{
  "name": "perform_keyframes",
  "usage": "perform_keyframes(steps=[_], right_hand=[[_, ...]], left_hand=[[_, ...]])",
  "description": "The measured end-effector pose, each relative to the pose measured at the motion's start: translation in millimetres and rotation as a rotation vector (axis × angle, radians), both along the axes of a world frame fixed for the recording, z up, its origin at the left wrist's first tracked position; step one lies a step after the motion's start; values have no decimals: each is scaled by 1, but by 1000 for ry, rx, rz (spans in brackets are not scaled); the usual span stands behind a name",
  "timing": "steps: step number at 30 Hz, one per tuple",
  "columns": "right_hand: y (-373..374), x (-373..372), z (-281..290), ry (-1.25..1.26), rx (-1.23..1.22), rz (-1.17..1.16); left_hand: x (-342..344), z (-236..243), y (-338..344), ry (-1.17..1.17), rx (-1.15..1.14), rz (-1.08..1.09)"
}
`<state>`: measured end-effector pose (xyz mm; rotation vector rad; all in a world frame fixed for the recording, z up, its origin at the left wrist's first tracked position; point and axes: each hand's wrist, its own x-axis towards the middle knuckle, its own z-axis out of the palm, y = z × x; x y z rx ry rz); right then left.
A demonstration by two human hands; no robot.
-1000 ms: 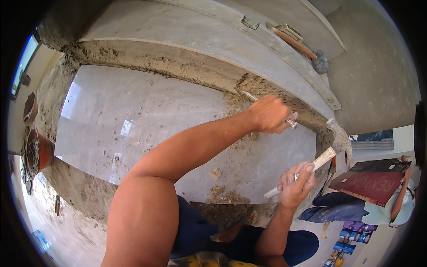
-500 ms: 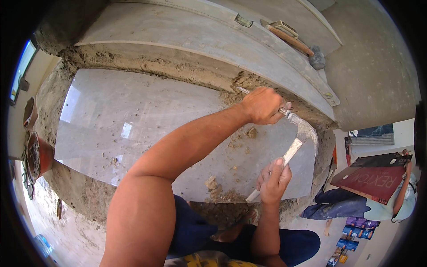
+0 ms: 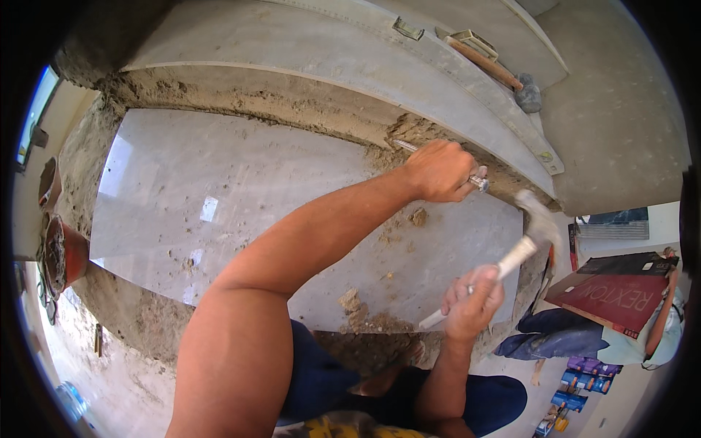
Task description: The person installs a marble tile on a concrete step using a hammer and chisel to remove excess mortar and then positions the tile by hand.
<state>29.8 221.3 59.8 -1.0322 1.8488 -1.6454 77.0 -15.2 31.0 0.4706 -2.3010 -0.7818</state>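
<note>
My left hand (image 3: 442, 171) is closed round a metal chisel (image 3: 478, 182), whose tip meets the mortar (image 3: 412, 130) in the joint at the foot of the step's riser. The chisel's struck end sticks out on the right side of the fist. In my right hand (image 3: 473, 301) is a claw hammer (image 3: 520, 252), its head blurred and apart from the chisel. Below both hands lies a pale glossy tile slab (image 3: 292, 160) strewn with crumbs of mortar (image 3: 418, 217); a larger lump (image 3: 350, 299) sits near its front edge.
On the step above lie a long spirit level (image 3: 467, 77) and a mallet (image 3: 485, 64). Reddish buckets (image 3: 69, 252) stand at the left. At the right, another person (image 3: 661, 336) carries a dark red box (image 3: 606, 296). Several coloured packets (image 3: 584, 383) are at the lower right.
The hammer has swung away from the chisel's end, up and to the right, with my right hand. My left hand has kept its grip on the chisel.
</note>
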Motion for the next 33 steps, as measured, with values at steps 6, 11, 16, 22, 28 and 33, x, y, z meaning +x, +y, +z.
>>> perform_keyframes(steps=[6, 11, 16, 22, 28, 33], right_hand=[[-4, 1, -23, 9, -335, -63], [-3, -2, 5, -76, 37, 29], [-6, 3, -4, -2, -431, -86], [-5, -8, 8, -114, 16, 8], [-16, -5, -11, -2, -191, -75], [-9, -18, 8, -95, 83, 49]], left_hand=[[-7, 8, 1, -5, 14, -31], [-2, 3, -2, -27, -11, 25], [-5, 6, -1, -31, -6, 9], [-1, 4, -3, -54, 4, 19], [-3, 7, -1, -45, 24, 15], [-5, -4, -5, 33, -11, 43]])
